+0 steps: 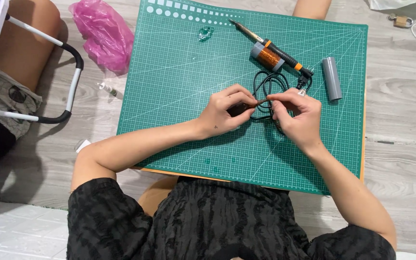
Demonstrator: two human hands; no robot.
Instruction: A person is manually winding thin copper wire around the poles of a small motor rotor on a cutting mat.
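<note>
Wire (261, 101) is what we are working, a thin brownish strand pinched at both ends over the middle of the green cutting mat (179, 96). Our left hand (227, 113) closes thumb and forefinger on one end of it, with a small dark part half hidden under the palm; what that part is we cannot tell. Our right hand (297, 118) grips the other end between its fingertips, so neither hand is free. The two hands nearly meet, just toward us from the looped black cable (266, 84) that lies on the mat.

Farther up the mat from the hands rests a soldering iron (266, 44) with a black and orange handle, a grey spool of copper wire (268, 57) touching it, and to the right of those a grey tube (332, 78) lying flat. A small clear scrap (205, 32) sits near the mat's top edge. Off the mat's left side we see a pink plastic bag (103, 34) and a little dropper bottle (108, 89) on the floor; beyond the mat's top right corner lies a padlock (400, 20).

To do this well, we judge that we should keep the strand short and taut between the pinches, turn it with the fingertips only, brace both wrists on the mat, and hold it clear of the cable loop so nothing snags.
</note>
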